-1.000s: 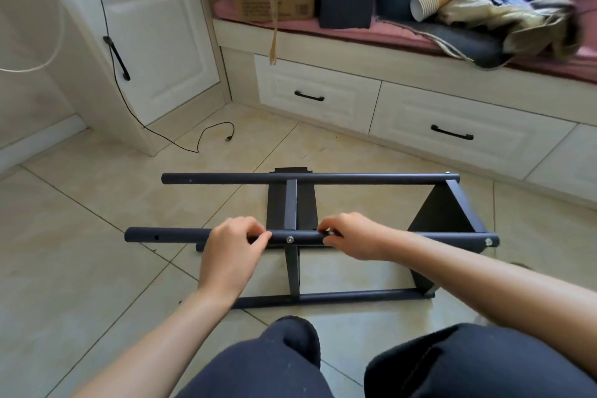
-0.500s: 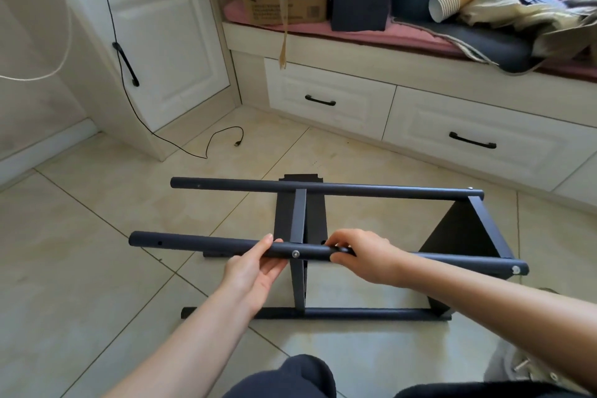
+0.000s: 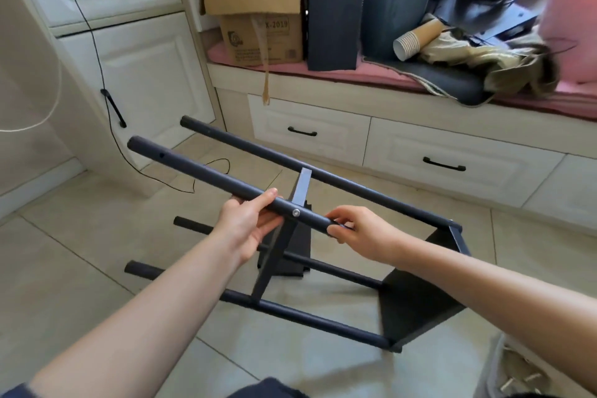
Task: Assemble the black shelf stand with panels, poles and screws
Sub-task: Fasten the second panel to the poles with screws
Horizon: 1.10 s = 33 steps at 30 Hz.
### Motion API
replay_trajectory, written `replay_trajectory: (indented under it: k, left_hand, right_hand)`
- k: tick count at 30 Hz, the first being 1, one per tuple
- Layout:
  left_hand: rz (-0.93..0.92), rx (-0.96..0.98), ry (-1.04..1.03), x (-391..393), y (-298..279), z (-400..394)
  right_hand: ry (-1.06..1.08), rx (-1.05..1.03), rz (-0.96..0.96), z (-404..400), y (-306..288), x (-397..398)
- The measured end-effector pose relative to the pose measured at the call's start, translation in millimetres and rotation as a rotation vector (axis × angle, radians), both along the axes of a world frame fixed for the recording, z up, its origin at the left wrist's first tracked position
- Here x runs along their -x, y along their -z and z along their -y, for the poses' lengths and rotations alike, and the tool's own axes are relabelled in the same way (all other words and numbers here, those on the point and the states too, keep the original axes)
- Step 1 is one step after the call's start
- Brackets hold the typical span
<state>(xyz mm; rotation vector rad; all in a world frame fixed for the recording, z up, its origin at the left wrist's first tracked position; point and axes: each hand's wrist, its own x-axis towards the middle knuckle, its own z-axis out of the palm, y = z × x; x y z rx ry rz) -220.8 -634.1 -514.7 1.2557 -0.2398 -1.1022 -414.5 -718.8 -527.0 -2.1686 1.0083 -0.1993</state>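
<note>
Fingers of both hands on the near upper pole (image 3: 226,182) of the black shelf stand (image 3: 323,236), which lies on its side on the tiled floor (image 3: 64,268).

Head view: left hand (image 3: 247,229) cradles the pole from beneath, fingers fairly straight, thumb over the top; right hand (image 3: 358,233) pinches the pole just right of the screw (image 3: 296,212) joining it to the middle panel (image 3: 284,252). End panel (image 3: 420,300) is fitted; pole ends at left are bare. Judgement: the frame is being turned for the next panel, needing a firm two-handed hold. White cabinets (image 3: 145,74), drawers (image 3: 452,158), a cluttered window seat (image 3: 355,74) with a cardboard box (image 3: 255,3) behind.
</note>
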Motion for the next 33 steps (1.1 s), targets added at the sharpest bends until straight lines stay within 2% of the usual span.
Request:
replay_trajectory:
  k: [4, 11, 18, 22, 27, 30, 33]
  left_hand:
    - [0.128, 0.028, 0.080, 14, -29, 26]
    - [0.309, 0.028, 0.280, 55, -65, 64]
    - [0.459, 0.032, 0.491, 101, -81, 92]
    - [0.643, 0.074, 0.580, 125, -85, 91]
    - [0.800, 0.129, 0.622, 152, -76, 78]
    - [0.841, 0.138, 0.661, 159, -69, 68]
    - [0.885, 0.133, 0.703, 163, -64, 55]
  right_hand:
    - [0.071, -0.022, 0.094, 3, -17, 17]
    - [0.191, -0.019, 0.124, 12, -34, 62]
    - [0.392, -0.129, 0.245, 6, -33, 104]
    - [0.488, -0.179, 0.269, -4, -27, 115]
    - [0.599, -0.106, 0.237, 5, -43, 131]
    - [0.726, -0.016, 0.268, 14, -58, 147]
    - [0.873, -0.014, 0.267, 18, -58, 166]
